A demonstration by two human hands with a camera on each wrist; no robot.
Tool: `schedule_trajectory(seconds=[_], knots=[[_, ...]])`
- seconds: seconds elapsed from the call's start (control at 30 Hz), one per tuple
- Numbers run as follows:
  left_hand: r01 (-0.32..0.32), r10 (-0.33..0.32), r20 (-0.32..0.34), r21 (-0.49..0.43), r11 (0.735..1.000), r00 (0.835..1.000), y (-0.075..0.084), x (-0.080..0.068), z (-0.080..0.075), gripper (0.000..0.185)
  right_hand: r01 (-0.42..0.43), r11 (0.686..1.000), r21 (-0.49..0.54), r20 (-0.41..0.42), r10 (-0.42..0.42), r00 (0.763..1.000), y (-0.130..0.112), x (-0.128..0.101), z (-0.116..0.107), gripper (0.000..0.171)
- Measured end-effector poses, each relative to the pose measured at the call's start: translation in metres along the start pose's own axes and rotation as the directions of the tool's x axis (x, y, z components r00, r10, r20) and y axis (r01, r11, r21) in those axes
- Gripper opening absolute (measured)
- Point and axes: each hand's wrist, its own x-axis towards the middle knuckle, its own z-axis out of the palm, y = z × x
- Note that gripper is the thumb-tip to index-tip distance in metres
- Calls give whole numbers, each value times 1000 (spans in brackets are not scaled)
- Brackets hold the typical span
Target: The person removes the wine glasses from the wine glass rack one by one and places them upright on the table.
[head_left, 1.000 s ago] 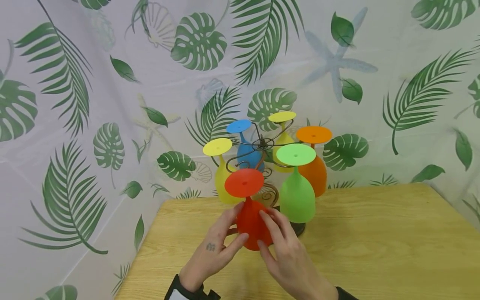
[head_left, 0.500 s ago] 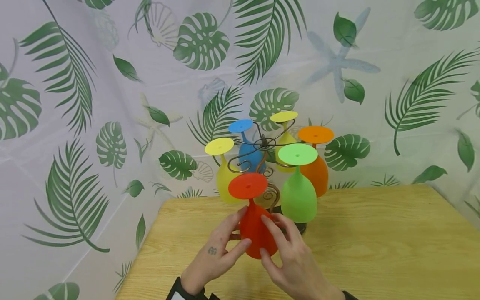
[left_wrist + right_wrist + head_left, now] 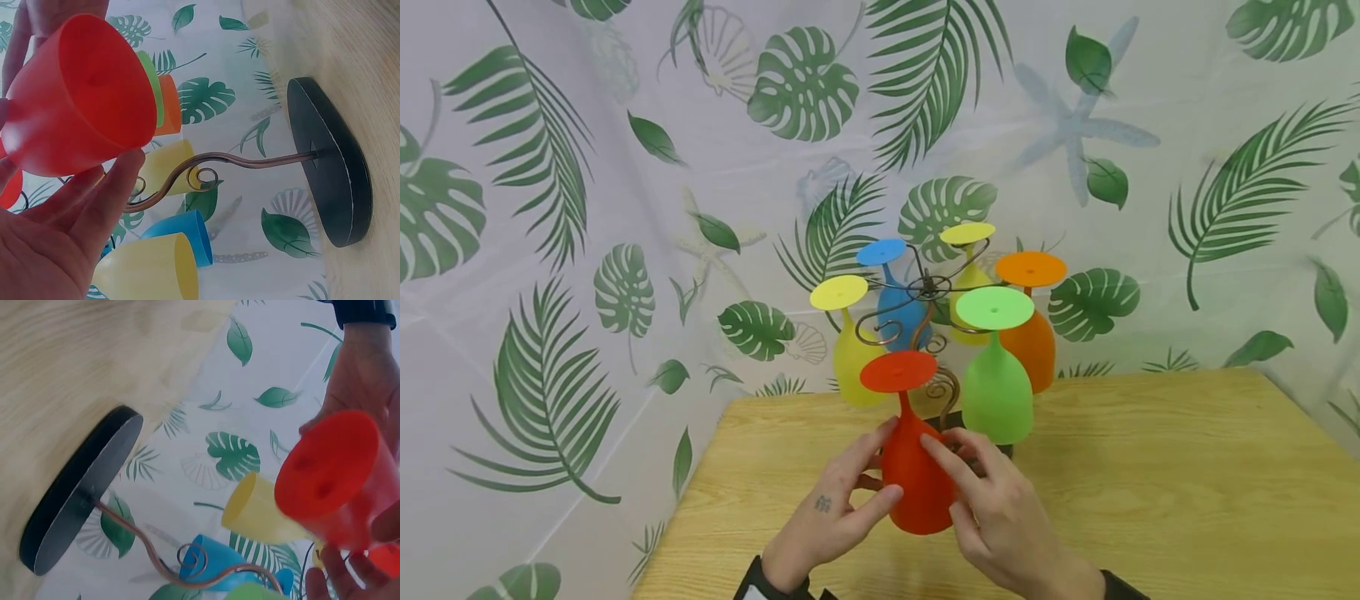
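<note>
The goblets (image 3: pixel 919 479) were red, green, orange, blue and yellow, the rack (image 3: pixel 250 164) coppery brown, its base (image 3: pixel 328 181) black. Green leaves (image 3: pixel 805 83) patterned the whitish backdrop (image 3: pixel 1150 225); yellowish wood grain streaked the surface (image 3: pixel 1150 475).

I noted that the red goblet (image 3: pixel 919 492) had moved slightly nearer to me. The thumb of my right hand (image 3: pixel 1006 510) had shifted from the bowl's front to its right edge.

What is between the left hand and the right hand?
The red goblet, foot up and bowl down; the left hand and right hand hold it from opposite sides. The head view shows this.
</note>
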Motion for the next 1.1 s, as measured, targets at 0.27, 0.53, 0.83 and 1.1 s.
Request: schedule_trajectory(seconds=[0.27, 0.53, 0.83, 1.1], knots=[[-14, 14, -1, -35, 999, 1000, 0, -4, -2, 64, 149, 988, -29, 117, -145, 982, 9, 5, -7, 71], [-20, 21, 18, -67, 998, 1000, 0, -5, -2, 61, 219, 976, -1, 191, -215, 958, 12, 7, -8, 100], [28, -23, 50, -103, 994, 998, -1, -6, -3, 60, 257, 967, 1, 222, -250, 942, 18, 6, -9, 83], [29, -20, 77, -119, 992, 997, -3, -6, -3, 59, 241, 970, 19, 269, -238, 933, 20, 4, -11, 102]])
